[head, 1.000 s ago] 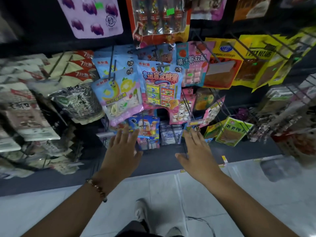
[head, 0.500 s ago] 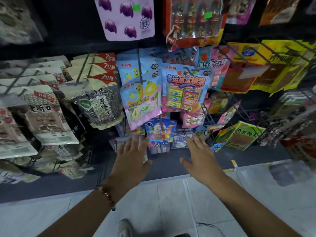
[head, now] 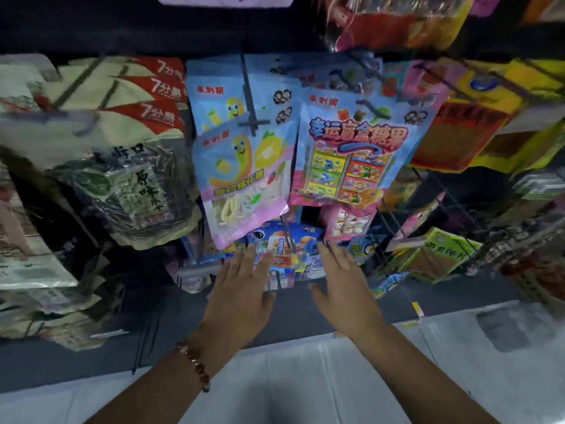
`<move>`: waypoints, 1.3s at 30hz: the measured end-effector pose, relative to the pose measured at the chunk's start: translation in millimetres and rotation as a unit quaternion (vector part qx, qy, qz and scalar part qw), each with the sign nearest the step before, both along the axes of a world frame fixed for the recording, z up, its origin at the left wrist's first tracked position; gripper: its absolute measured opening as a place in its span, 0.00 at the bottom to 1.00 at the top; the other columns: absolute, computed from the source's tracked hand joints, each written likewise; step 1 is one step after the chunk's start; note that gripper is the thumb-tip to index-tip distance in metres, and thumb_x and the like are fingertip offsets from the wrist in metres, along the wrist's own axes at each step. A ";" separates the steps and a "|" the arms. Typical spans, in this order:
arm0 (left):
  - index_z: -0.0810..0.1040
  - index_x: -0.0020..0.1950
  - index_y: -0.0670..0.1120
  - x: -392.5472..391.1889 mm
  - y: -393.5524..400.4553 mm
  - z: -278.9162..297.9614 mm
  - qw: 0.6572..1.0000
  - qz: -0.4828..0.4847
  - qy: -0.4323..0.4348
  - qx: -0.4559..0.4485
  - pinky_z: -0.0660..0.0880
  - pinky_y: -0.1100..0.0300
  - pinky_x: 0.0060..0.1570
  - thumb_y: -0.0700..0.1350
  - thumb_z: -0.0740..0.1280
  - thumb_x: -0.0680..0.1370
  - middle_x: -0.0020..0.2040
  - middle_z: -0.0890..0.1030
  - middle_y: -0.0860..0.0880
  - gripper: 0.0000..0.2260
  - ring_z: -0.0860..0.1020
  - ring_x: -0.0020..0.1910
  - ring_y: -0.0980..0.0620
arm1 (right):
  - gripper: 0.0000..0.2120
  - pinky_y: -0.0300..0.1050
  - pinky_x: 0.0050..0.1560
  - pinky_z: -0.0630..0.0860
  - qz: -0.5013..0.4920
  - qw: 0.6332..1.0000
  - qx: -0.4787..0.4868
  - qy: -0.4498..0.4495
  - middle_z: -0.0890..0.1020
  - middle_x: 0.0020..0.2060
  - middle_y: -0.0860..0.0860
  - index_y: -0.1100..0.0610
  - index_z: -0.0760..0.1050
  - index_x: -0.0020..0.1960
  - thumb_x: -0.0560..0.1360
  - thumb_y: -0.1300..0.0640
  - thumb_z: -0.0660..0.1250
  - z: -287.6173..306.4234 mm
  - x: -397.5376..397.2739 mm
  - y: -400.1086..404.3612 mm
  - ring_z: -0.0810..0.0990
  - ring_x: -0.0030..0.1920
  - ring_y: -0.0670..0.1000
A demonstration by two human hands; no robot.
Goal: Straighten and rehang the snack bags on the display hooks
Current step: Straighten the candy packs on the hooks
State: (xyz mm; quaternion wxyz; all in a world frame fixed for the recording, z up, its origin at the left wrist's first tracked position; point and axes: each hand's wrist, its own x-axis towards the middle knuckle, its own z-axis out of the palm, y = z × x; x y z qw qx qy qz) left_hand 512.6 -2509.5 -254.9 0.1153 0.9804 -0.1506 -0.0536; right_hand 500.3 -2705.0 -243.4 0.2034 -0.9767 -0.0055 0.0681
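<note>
head view: both hands reach toward the lowest row of a hook display.
target bags: small blue snack bags (head: pixel 286 250) on a low hook, just beyond the fingertips of both hands; crowded and overlapping, not hanging square.
left hand (head: pixel 241 293): fingers straight and spread, holding nothing; fingertips at the lower edge of the blue bags, contact cannot be told.
right hand (head: pixel 344 287): fingers extended, thumb out, holding nothing; tips close to the same cluster.
above the hands: banana candy bag (head: pixel 244 179) hangs tilted; box candy bag (head: pixel 351 154) beside it sits nearly straight.
left of the hands: seed bags (head: pixel 128 191) bunched at an angle.
right of the hands: green bags (head: pixel 440 255) askew on wire hooks.
progress: judged early; no bag is lifted, and several rows look untidy and remain to be straightened.
</note>
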 end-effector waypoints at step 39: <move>0.38 0.67 0.81 112.2 12.2 -267.0 0.922 -0.031 -0.180 -0.342 0.51 0.66 0.66 0.63 0.63 0.74 0.73 0.37 0.74 0.36 0.42 0.72 0.72 | 0.11 0.41 0.48 0.73 -0.031 0.819 0.527 -0.226 0.84 0.48 0.37 0.45 0.79 0.54 0.73 0.46 0.65 -273.2 120.5 3.6 0.81 0.48 0.38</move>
